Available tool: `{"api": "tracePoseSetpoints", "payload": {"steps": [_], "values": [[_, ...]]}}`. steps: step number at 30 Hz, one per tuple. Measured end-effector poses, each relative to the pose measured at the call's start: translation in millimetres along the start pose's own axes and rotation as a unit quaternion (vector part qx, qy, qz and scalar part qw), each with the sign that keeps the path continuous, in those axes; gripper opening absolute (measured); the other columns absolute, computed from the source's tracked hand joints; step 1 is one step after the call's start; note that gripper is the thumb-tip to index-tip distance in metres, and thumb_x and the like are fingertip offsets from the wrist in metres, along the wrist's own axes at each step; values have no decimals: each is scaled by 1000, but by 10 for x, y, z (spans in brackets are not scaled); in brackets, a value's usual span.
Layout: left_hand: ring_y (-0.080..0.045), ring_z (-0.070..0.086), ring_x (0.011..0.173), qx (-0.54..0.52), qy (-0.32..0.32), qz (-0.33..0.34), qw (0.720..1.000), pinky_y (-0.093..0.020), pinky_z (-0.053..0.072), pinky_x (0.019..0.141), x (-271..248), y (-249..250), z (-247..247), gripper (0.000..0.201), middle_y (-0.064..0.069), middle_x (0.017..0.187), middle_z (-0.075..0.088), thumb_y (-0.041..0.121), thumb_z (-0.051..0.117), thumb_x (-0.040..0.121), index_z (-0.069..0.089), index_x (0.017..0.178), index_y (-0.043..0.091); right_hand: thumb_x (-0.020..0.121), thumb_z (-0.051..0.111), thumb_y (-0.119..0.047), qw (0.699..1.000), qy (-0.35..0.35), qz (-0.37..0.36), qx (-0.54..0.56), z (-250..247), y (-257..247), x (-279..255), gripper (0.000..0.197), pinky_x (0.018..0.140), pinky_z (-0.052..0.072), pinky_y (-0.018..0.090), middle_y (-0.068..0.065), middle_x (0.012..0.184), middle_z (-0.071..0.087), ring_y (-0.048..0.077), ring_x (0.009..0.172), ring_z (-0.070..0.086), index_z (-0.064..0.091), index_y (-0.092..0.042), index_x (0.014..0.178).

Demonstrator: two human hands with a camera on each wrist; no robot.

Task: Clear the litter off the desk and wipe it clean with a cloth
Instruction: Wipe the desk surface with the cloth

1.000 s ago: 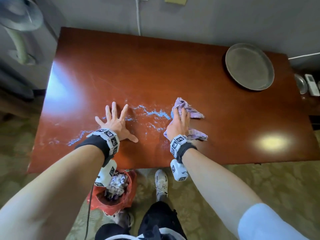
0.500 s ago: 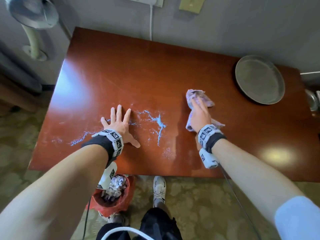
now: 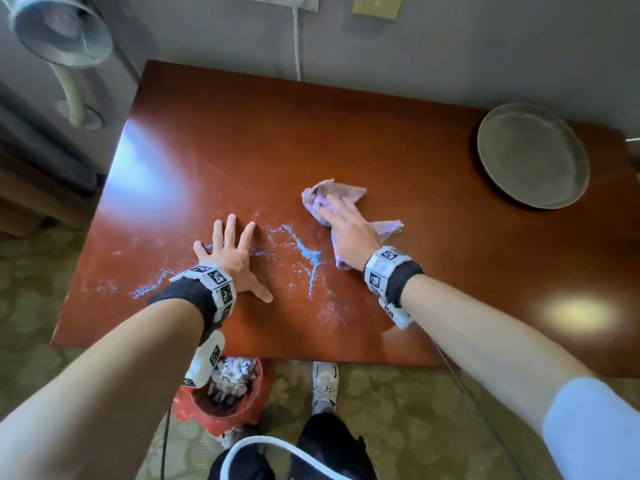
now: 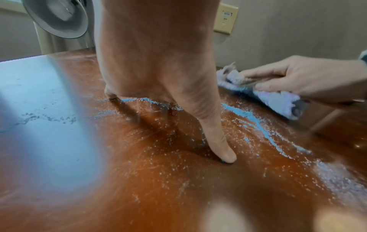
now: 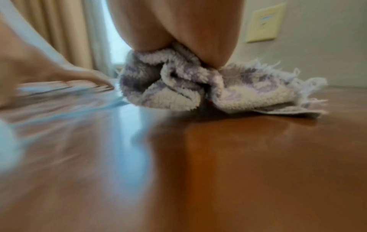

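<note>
Blue powder (image 3: 310,254) lies in streaks and specks on the reddish-brown desk (image 3: 311,133). My left hand (image 3: 230,252) rests flat on the desk with fingers spread, among the powder, its thumb (image 4: 220,149) touching the wood. To the right of the streaks, my right hand (image 3: 346,226) presses a bunched purple-and-white cloth (image 3: 320,195) onto the desk with straight fingers. From the right wrist the cloth (image 5: 178,87) is crumpled under the palm. The left wrist view has the right hand (image 4: 307,78) lying on the cloth (image 4: 274,97) just past a powder line (image 4: 248,114).
A round grey metal tray (image 3: 533,154) sits at the desk's far right corner. A red bin (image 3: 228,407) holding crumpled paper stands on the floor under the near edge, beside my shoe (image 3: 325,386). A grey lamp (image 3: 62,29) stands off the left end. The wall runs behind the desk.
My right hand slid the cloth to the right, then back left and a little farther out, close to the powder. The powder there is pushed into a narrower line. The left hand stayed flat.
</note>
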State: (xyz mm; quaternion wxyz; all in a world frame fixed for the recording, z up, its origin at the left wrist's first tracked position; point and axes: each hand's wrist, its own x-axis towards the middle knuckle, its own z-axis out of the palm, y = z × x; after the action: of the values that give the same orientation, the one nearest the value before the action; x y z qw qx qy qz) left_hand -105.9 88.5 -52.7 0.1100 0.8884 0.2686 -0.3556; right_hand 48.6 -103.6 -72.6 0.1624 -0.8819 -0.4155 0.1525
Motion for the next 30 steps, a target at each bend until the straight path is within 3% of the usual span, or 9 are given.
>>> {"api": "tracePoseSetpoints", "payload": {"steps": [3,5,7,11,15,19,23,26,30], "values": [[-27,-26,148,0,5,1,1000,-63,4,117,10,-18,16,155,-3,159,-31,73,84,45,-21,152,34,87,38,10,996,15,84,-35,-270,341,301,73,120,16,45,1,163,10,31,149,7,29,-22,152],[-26,-26,148,3,5,0,1000,-63,4,117,14,-26,16,156,-2,159,-31,74,83,44,-21,152,34,88,40,7,992,-9,108,-66,-267,420,404,72,120,14,43,2,163,8,30,149,5,28,-22,152],[-26,-26,148,5,4,-1,1000,-63,4,117,28,-25,17,157,-2,159,-31,74,84,42,-21,152,34,86,43,8,994,0,92,-61,-130,380,403,71,119,17,40,3,162,13,30,148,10,35,-22,149],[-28,-25,148,4,-3,-2,1000,-64,5,117,43,-12,12,157,-4,159,-31,73,85,42,-20,153,33,73,42,13,1000,7,2,-22,278,127,154,76,115,31,46,3,155,34,32,142,28,52,-24,138],[-30,-25,148,12,-1,5,1000,-66,7,116,44,-6,-9,157,-6,159,-31,74,84,43,-20,153,31,90,41,7,999,-35,-10,-6,319,-255,-216,62,112,28,36,-3,159,27,22,149,12,46,-23,144],[-30,-25,148,18,11,32,999,-66,6,116,30,-92,13,154,-6,159,-31,80,78,45,-22,152,32,94,39,5,998,-46,-13,41,212,-265,-315,55,111,34,41,-1,160,23,22,150,11,47,-18,143],[-28,-17,150,11,44,54,997,-60,10,117,54,-198,23,138,-3,162,-21,86,67,55,-14,154,35,94,36,9,1000,-22,19,5,2,0,10,60,117,27,43,3,162,16,25,149,10,39,-17,148],[-30,-6,150,-17,81,44,996,-57,15,117,89,-235,-7,127,-5,163,-9,85,63,62,-5,155,32,97,38,1,999,-24,12,-21,-175,162,545,55,121,13,40,11,161,17,29,149,11,33,-13,150],[-30,-18,150,-66,65,-31,995,-62,8,117,76,-270,30,136,-6,162,-23,88,65,55,-12,154,35,95,43,0,998,-48,-42,-14,-127,16,1057,55,121,14,44,14,159,21,34,148,14,37,-11,148]]}}
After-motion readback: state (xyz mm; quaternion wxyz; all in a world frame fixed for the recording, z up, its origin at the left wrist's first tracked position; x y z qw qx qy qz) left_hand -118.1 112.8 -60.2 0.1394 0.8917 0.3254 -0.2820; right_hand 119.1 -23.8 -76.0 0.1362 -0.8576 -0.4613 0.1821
